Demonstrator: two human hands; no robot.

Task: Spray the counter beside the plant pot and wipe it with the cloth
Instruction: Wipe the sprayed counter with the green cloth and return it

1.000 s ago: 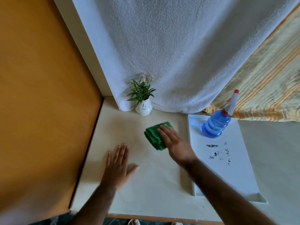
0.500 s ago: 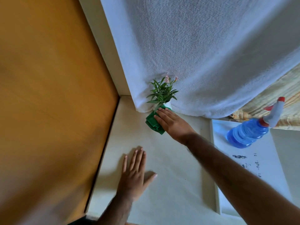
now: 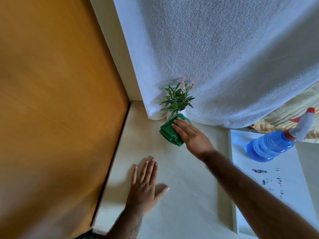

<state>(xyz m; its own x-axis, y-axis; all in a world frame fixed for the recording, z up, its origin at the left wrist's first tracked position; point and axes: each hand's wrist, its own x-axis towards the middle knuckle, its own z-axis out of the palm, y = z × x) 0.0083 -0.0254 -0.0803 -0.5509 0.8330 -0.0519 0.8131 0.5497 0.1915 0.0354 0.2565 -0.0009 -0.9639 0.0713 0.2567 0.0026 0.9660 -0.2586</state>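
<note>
A folded green cloth lies on the cream counter, pushed up against the base of a small plant pot with green leaves and pink buds. My right hand presses flat on the cloth, fingers pointing toward the pot, whose white body is mostly hidden behind cloth and leaves. My left hand rests flat on the counter nearer to me, fingers spread, holding nothing. A blue spray bottle with a white and red trigger stands at the right on a white tray.
A white towel hangs down behind the pot to the counter. An orange wooden panel walls the left side. The white tray at the right has dark specks on it. Striped fabric shows behind the bottle.
My right hand has slid the cloth away from me, from the middle of the counter up to the pot's base. My left hand has stayed flat on the counter. The view shifted left.
</note>
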